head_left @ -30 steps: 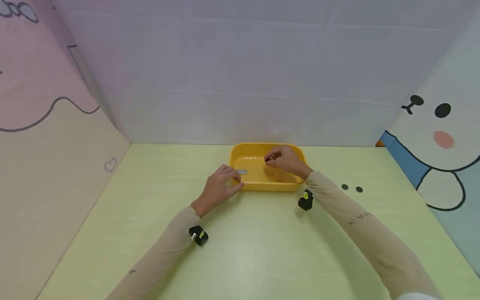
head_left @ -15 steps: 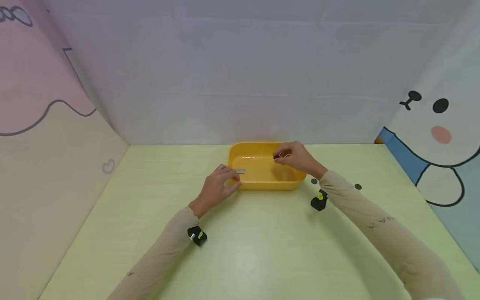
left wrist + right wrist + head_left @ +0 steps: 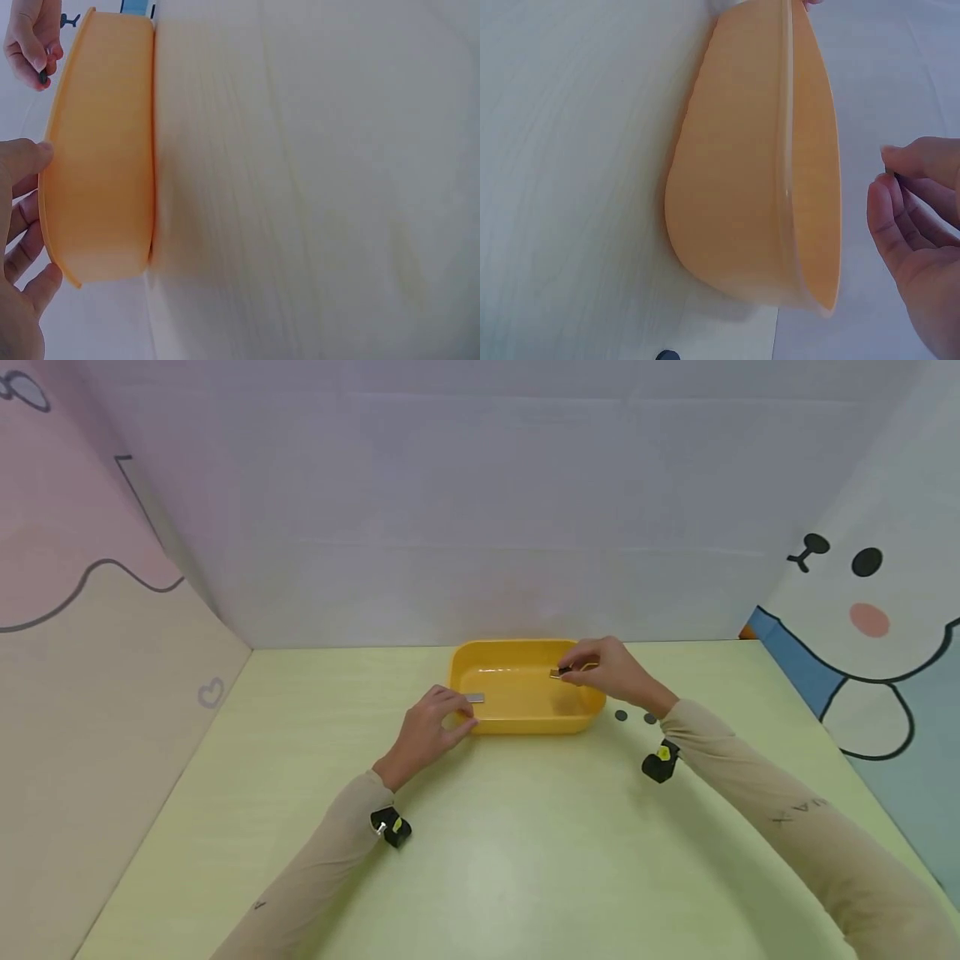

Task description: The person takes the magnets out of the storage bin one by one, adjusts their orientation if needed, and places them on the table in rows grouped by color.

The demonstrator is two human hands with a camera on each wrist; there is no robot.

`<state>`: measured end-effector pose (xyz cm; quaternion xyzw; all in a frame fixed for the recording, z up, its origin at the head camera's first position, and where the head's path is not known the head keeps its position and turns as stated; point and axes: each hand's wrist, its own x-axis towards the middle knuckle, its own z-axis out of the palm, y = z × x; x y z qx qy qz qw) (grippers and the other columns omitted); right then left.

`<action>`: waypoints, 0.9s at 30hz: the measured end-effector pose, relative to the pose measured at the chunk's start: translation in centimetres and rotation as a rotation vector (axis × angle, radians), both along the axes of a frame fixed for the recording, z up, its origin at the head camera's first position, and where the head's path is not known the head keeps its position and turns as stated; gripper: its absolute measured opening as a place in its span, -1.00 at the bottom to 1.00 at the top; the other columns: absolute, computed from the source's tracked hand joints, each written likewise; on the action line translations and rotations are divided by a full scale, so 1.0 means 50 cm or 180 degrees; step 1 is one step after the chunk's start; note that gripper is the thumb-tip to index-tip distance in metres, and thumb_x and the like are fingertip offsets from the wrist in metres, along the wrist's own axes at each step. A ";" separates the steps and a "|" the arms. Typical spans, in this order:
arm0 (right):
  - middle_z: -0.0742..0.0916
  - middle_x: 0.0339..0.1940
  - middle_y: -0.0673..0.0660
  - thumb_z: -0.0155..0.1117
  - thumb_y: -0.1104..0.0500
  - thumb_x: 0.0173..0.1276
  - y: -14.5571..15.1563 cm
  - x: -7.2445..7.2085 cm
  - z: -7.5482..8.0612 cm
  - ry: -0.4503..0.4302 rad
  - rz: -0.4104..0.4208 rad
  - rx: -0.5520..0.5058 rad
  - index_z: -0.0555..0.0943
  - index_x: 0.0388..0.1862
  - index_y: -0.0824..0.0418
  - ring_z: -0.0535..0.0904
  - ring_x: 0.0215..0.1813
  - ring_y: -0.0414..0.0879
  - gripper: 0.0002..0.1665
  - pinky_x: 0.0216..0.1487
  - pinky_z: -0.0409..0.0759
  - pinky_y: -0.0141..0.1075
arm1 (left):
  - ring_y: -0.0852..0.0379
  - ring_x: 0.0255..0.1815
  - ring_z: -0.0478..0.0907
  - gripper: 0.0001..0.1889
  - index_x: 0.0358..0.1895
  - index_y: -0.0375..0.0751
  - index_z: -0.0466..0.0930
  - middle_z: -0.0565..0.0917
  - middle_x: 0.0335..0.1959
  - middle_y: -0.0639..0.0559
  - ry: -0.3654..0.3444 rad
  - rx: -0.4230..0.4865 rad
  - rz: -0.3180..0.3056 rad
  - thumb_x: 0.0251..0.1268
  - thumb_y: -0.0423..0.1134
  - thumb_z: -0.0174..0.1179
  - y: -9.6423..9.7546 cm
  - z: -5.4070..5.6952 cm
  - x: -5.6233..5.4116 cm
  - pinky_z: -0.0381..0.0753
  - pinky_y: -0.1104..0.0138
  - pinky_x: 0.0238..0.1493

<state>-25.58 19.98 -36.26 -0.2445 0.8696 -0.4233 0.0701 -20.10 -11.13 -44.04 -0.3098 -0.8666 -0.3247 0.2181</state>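
A plain pale backdrop (image 3: 420, 510) stands behind the light green-yellow tabletop (image 3: 510, 827), with printed cartoon sheets at left and right. At the far edge sits a shallow yellow plastic tray (image 3: 532, 726) with rounded corners. My left hand (image 3: 425, 724) holds its near left corner, thumb on the near rim, fingers bent over it. My right hand (image 3: 617, 671) is narrowed to a pinch on a small dark piece (image 3: 565, 671), raised above the right part of the tray, clear of the rim.

Over the last second my right hand has slid from the middle of the tray toward its right side, while my left has stayed at its corner. I judge that I am carrying the piece across the tray while the other hand steadies it; the piece has not been let go.

The tray's long axis runs left to right. The piece is too hidden by my fingertips for me to tell its long axis. A thin metallic tip (image 3: 555, 674) shows beside it, pointing left; I cannot tell whether it belongs to the piece or lies in the tray. By my left fingers, a flat silver-grey rectangle (image 3: 476, 698) also lies lengthwise left to right. On the tabletop right of the tray are two dark grey round discs (image 3: 621, 716).
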 end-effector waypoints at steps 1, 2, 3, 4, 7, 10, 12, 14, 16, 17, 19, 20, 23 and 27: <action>0.65 -0.20 0.16 0.35 0.27 0.22 0.002 0.002 0.003 0.0014 -0.0001 0.0003 0.66 -0.14 0.33 0.55 -0.20 0.00 -0.77 -0.11 0.58 -0.35 | 0.11 -0.18 0.47 -0.86 -0.35 -0.13 0.63 0.65 -0.32 0.07 -0.0009 0.0003 0.0000 0.07 -0.22 0.39 0.000 0.000 0.000 0.55 0.25 -0.18; 0.66 -0.20 0.16 0.35 0.27 0.22 0.005 0.004 0.005 0.0023 -0.0002 0.0004 0.67 -0.15 0.32 0.56 -0.20 0.00 -0.77 -0.12 0.58 -0.36 | 0.10 -0.18 0.47 -0.85 -0.35 -0.14 0.63 0.65 -0.32 0.07 -0.0009 0.0007 0.0002 0.07 -0.22 0.39 -0.001 0.000 0.000 0.55 0.25 -0.18; 0.66 -0.19 0.19 0.35 0.28 0.22 0.005 0.012 0.015 0.0022 0.0003 0.0008 0.67 -0.15 0.33 0.56 -0.20 0.02 -0.78 -0.13 0.58 -0.37 | 0.11 -0.18 0.47 -0.86 -0.35 -0.14 0.63 0.65 -0.32 0.07 -0.0021 0.0006 0.0007 0.08 -0.21 0.39 -0.001 -0.001 0.000 0.54 0.25 -0.18; 0.66 -0.19 0.22 0.34 0.29 0.22 0.004 0.020 0.025 0.0022 0.0008 0.0004 0.66 -0.16 0.33 0.56 -0.20 0.04 -0.79 -0.15 0.58 -0.39 | 0.11 -0.18 0.46 -0.86 -0.35 -0.13 0.62 0.65 -0.31 0.07 -0.0031 0.0008 0.0008 0.08 -0.22 0.38 -0.001 -0.001 0.000 0.54 0.26 -0.18; 0.65 -0.17 0.29 0.30 0.32 0.25 0.005 0.045 0.055 0.0019 0.0046 0.0012 0.65 -0.15 0.37 0.56 -0.18 0.09 -0.80 -0.16 0.56 -0.43 | 0.11 -0.18 0.46 -0.85 -0.35 -0.14 0.62 0.65 -0.31 0.07 -0.0030 0.0028 0.0014 0.08 -0.21 0.39 -0.001 -0.001 0.000 0.54 0.25 -0.19; 0.65 -0.15 0.34 0.27 0.35 0.26 0.010 0.066 0.078 0.0010 0.0058 0.0037 0.64 -0.14 0.40 0.55 -0.17 0.12 -0.80 -0.16 0.55 -0.45 | 0.10 -0.19 0.46 -0.85 -0.36 -0.14 0.62 0.65 -0.31 0.07 -0.0004 0.0059 0.0008 0.05 -0.23 0.41 0.001 -0.002 0.001 0.54 0.24 -0.20; 0.65 -0.14 0.33 0.27 0.35 0.27 0.016 0.071 0.083 0.0008 0.0033 0.0100 0.63 -0.13 0.41 0.56 -0.15 0.12 -0.79 -0.15 0.54 -0.45 | 0.09 -0.19 0.47 -0.84 -0.36 -0.15 0.62 0.66 -0.31 0.06 0.0001 0.0086 0.0007 0.04 -0.25 0.42 0.002 -0.001 0.002 0.54 0.23 -0.21; 0.65 -0.13 0.34 0.27 0.35 0.27 0.022 0.073 0.085 0.0001 -0.0005 0.0169 0.63 -0.11 0.41 0.56 -0.13 0.12 -0.78 -0.14 0.55 -0.45 | 0.09 -0.20 0.47 -0.84 -0.36 -0.15 0.62 0.66 -0.30 0.05 -0.0022 0.0098 0.0013 0.04 -0.25 0.41 0.003 0.000 0.003 0.54 0.22 -0.21; 0.65 -0.12 0.33 0.27 0.35 0.26 0.031 0.072 0.081 -0.0007 -0.0043 0.0199 0.63 -0.10 0.42 0.57 -0.12 0.12 -0.77 -0.14 0.56 -0.44 | 0.09 -0.19 0.47 -0.85 -0.35 -0.14 0.62 0.66 -0.29 0.05 -0.0054 0.0089 0.0028 0.06 -0.23 0.40 0.002 0.000 0.003 0.53 0.22 -0.20; 0.65 -0.12 0.32 0.28 0.34 0.26 0.038 0.070 0.077 -0.0003 -0.0059 0.0203 0.63 -0.10 0.41 0.57 -0.11 0.11 -0.76 -0.14 0.56 -0.45 | 0.09 -0.19 0.47 -0.85 -0.34 -0.14 0.62 0.66 -0.28 0.05 -0.0078 0.0080 0.0034 0.08 -0.22 0.39 0.002 0.001 0.003 0.53 0.22 -0.20; 0.66 -0.12 0.29 0.29 0.32 0.26 0.052 0.064 0.065 0.0030 -0.0073 0.0208 0.63 -0.10 0.39 0.58 -0.12 0.08 -0.76 -0.14 0.56 -0.45 | 0.10 -0.18 0.46 -0.85 -0.34 -0.14 0.62 0.66 -0.27 0.06 -0.0115 0.0067 0.0032 0.10 -0.20 0.38 0.002 0.000 0.002 0.52 0.22 -0.17; 0.67 -0.12 0.27 0.30 0.30 0.26 0.060 0.060 0.058 0.0054 -0.0078 0.0210 0.63 -0.10 0.38 0.58 -0.13 0.07 -0.75 -0.14 0.56 -0.46 | 0.10 -0.18 0.46 -0.85 -0.33 -0.14 0.62 0.66 -0.27 0.06 -0.0127 0.0060 0.0029 0.11 -0.20 0.37 0.002 0.000 0.002 0.52 0.23 -0.17; 0.67 -0.14 0.21 0.32 0.25 0.26 0.083 0.054 0.040 0.0120 -0.0089 0.0199 0.63 -0.10 0.36 0.59 -0.17 0.02 -0.74 -0.16 0.57 -0.45 | 0.10 -0.18 0.46 -0.85 -0.33 -0.14 0.62 0.65 -0.28 0.06 -0.0142 0.0055 0.0007 0.11 -0.20 0.37 0.002 0.001 0.002 0.51 0.23 -0.15; 0.68 -0.18 0.17 0.34 0.22 0.24 0.107 0.056 0.032 0.0148 -0.0165 0.0159 0.65 -0.12 0.33 0.60 -0.22 -0.02 -0.74 -0.20 0.59 -0.40 | 0.09 -0.19 0.45 -0.86 -0.33 -0.14 0.62 0.65 -0.28 0.06 -0.0127 0.0070 -0.0019 0.10 -0.22 0.37 0.002 0.002 0.002 0.51 0.23 -0.15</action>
